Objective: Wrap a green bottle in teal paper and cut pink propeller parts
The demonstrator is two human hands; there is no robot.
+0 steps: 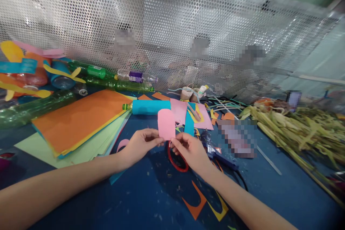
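Observation:
A small pink paper piece point(166, 125) with a rounded top is held up over the blue table. My left hand point(140, 146) pinches its lower left corner, and my right hand point(191, 151) pinches the lower right one. Below my right hand, red-handled scissors point(181, 167) lie partly hidden. Behind the paper rests a bottle wrapped in blue paper point(151, 107), lying on its side with a green cap. A dark blue glue gun point(222, 159) lies to the right of my right hand.
Stacked coloured paper point(83, 118) spreads at left, with green plastic bottles point(115, 83) and paper-winged bottle crafts behind. Orange point(196, 201) and yellow paper scraps point(220, 206) lie in front. Dried husks point(291, 133) are heaped at right. A perforated metal screen point(167, 25) stands at the back.

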